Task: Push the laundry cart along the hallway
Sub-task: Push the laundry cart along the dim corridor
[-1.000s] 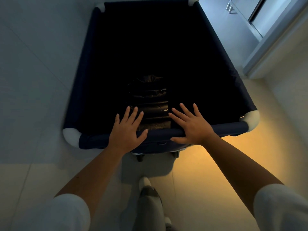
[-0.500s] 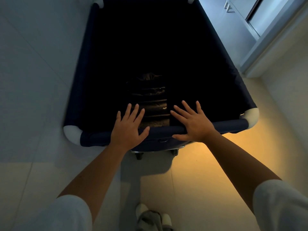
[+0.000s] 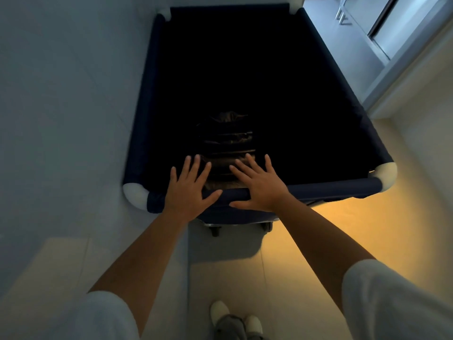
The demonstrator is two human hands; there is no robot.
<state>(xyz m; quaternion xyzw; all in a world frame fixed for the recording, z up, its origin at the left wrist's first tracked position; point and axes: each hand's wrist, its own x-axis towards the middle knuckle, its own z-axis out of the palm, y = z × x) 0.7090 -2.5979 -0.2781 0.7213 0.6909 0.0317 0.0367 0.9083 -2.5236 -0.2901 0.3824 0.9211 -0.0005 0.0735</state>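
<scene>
The laundry cart is a deep dark-blue fabric bin with white rounded corners, standing on the tiled floor straight ahead of me. Its inside is nearly black; a dark folded item lies at the bottom. My left hand rests flat on the near rim with its fingers spread and straight. My right hand presses the same rim just to the right, fingers straight, thumb under the bar's near side. Two castors show under the near edge.
A pale wall runs close along the cart's left side. At the right a door frame and a metal-framed door stand near the cart's far right corner. My feet are on the floor tiles behind the cart.
The cart has rolled forward with both hands staying on its near rim. The hands sit closer together than a second ago, and my feet have stepped along behind.
</scene>
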